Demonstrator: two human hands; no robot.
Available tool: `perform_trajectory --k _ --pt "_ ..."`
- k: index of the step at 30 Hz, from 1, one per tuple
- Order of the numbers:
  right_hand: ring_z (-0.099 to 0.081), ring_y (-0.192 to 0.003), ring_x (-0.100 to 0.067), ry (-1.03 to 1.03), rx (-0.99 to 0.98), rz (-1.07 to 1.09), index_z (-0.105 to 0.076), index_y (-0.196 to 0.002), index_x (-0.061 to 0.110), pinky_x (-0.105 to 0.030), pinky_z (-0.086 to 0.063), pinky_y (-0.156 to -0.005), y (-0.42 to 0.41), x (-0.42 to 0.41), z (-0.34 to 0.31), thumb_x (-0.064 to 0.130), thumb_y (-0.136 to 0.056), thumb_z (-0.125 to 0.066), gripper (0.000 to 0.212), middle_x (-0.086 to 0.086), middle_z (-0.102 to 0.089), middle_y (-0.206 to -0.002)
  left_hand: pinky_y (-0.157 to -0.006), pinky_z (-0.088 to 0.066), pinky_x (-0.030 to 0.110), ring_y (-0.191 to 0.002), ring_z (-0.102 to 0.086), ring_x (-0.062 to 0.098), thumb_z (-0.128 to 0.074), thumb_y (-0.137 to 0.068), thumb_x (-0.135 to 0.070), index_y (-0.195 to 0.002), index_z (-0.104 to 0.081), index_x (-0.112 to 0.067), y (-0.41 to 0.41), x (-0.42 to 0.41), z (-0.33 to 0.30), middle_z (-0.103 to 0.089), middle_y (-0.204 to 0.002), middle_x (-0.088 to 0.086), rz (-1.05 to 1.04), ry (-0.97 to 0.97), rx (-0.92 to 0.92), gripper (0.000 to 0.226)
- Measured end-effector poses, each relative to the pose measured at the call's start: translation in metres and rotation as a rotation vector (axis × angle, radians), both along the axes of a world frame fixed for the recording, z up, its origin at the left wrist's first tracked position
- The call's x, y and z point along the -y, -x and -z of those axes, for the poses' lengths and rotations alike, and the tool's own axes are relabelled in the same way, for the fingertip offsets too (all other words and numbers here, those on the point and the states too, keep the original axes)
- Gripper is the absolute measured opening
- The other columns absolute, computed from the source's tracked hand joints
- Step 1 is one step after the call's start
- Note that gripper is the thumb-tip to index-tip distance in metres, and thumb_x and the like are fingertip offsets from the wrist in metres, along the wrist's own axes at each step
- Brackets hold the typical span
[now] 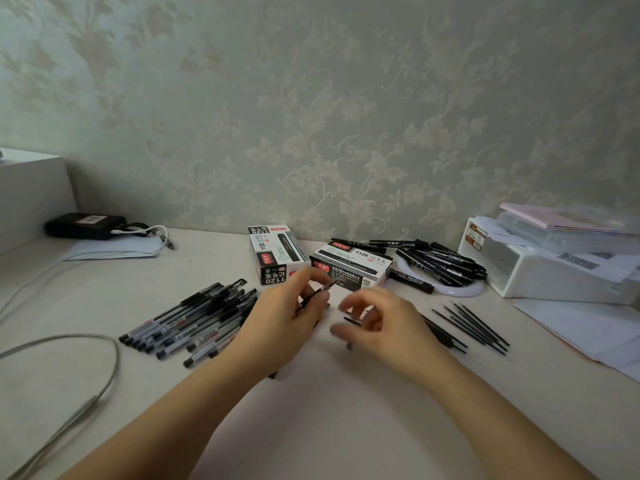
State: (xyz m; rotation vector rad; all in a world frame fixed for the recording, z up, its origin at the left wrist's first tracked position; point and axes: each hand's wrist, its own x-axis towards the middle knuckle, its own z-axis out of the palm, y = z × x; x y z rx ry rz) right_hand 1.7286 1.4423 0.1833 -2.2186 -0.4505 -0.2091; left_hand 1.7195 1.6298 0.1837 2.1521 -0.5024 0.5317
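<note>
Just in front of the flat black-and-white cardboard marker box (351,268), the left hand (287,327) pinches a thin black pen refill (325,288); the right hand (377,323) curls, blurred, around a short black piece (352,320), grip unclear.

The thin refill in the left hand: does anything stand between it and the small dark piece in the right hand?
Nothing visible does. The left hand pinches the refill above the table; the right hand, blurred, pinches the small dark piece close beside it. Only open space over the table lies between them.
</note>
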Motion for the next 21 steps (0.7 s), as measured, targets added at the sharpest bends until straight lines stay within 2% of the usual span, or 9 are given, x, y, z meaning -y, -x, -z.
perform_trajectory --k 2,3,5,7,9,11,13,17,21 --pt "-0.057 -0.069 -0.006 0.276 0.057 -0.040 -0.071 -0.094 0.028 -0.023 -0.049 -0.069 -0.001 0.004 0.005 0.042 -0.073 -0.082 0.027 0.007 -0.060 -0.086 -0.053 -0.034 0.014 -0.055 -0.049 0.003 -0.053 -0.095 -0.027 -0.106 -0.055 -0.033 -0.001 -0.001 0.002 -0.063 -0.073 -0.013 -0.003 -0.046 0.001 0.012" --pt "-0.057 -0.071 -0.005 0.341 0.059 -0.059 -0.072 -0.092 0.027 -0.023 -0.049 -0.071 -0.001 0.004 0.006 0.040 -0.075 -0.080 0.023 0.007 -0.060 -0.085 -0.053 -0.033 0.015 -0.056 -0.049 0.002 -0.053 -0.096 -0.027 -0.106 -0.054 -0.033 -0.002 -0.001 0.003 -0.063 -0.073 -0.012 -0.006 -0.079 0.005 0.012" --pt "-0.058 -0.073 -0.005 0.342 0.050 -0.083 -0.073 -0.087 0.024 -0.022 -0.048 -0.071 0.000 0.003 0.009 0.030 -0.080 -0.077 0.009 0.006 -0.064 -0.083 -0.056 -0.035 0.018 -0.062 -0.050 0.000 -0.052 -0.095 -0.028 -0.106 -0.054 -0.033 -0.002 -0.001 0.006 -0.061 -0.073 -0.013 -0.014 -0.137 0.017 0.012" --pt "-0.059 -0.067 -0.003 0.237 0.036 -0.045 -0.074 -0.082 0.022 -0.016 -0.046 -0.065 0.000 0.002 0.010 0.021 -0.082 -0.075 0.002 0.005 -0.068 -0.077 -0.059 -0.038 0.018 -0.067 -0.050 -0.004 -0.053 -0.094 -0.028 -0.104 -0.055 -0.034 -0.002 -0.002 0.008 -0.058 -0.071 -0.017 -0.021 -0.170 0.024 0.012" --pt "-0.060 -0.057 -0.003 -0.019 -0.028 0.039 -0.074 -0.080 0.018 -0.012 -0.045 -0.059 -0.003 0.002 0.008 0.016 -0.083 -0.076 0.004 0.003 -0.069 -0.067 -0.061 -0.041 0.022 -0.070 -0.051 -0.001 -0.053 -0.094 -0.029 -0.103 -0.056 -0.035 -0.002 -0.002 0.008 -0.057 -0.071 -0.016 -0.016 -0.193 0.024 0.011" --pt "-0.064 -0.059 -0.008 -0.334 -0.108 0.049 -0.074 -0.083 0.012 -0.015 -0.050 -0.059 -0.004 0.004 0.003 0.010 -0.084 -0.074 0.003 -0.001 -0.069 -0.066 -0.065 -0.045 0.026 -0.072 -0.052 0.004 -0.053 -0.094 -0.030 -0.103 -0.056 -0.035 -0.002 -0.002 0.008 -0.059 -0.074 -0.013 0.002 -0.213 0.021 0.010" --pt "-0.067 -0.065 -0.012 -0.497 -0.145 0.009 -0.074 -0.089 0.010 -0.017 -0.053 -0.062 -0.004 0.006 -0.002 0.006 -0.085 -0.073 0.006 -0.006 -0.072 -0.072 -0.065 -0.044 0.025 -0.072 -0.052 0.005 -0.053 -0.095 -0.030 -0.103 -0.057 -0.036 -0.001 -0.001 0.008 -0.059 -0.076 -0.014 0.026 -0.224 0.020 0.011" --pt "-0.069 -0.066 -0.011 -0.492 -0.159 -0.075 -0.074 -0.091 0.010 -0.016 -0.053 -0.064 -0.002 0.002 -0.001 0.003 -0.084 -0.072 0.010 -0.012 -0.073 -0.078 -0.057 -0.032 0.015 -0.069 -0.050 0.001 -0.053 -0.095 -0.028 -0.103 -0.059 -0.035 -0.001 0.001 0.010 -0.052 -0.070 -0.017 0.041 -0.240 0.031 0.012" --pt "-0.069 -0.068 -0.013 -0.474 -0.153 -0.097 -0.074 -0.092 0.009 -0.019 -0.054 -0.066 -0.003 0.002 0.000 0.002 -0.085 -0.071 0.010 -0.015 -0.074 -0.083 -0.057 -0.032 0.015 -0.069 -0.050 0.001 -0.053 -0.095 -0.028 -0.103 -0.058 -0.036 -0.001 0.000 0.010 -0.052 -0.071 -0.016 0.049 -0.248 0.031 0.012"
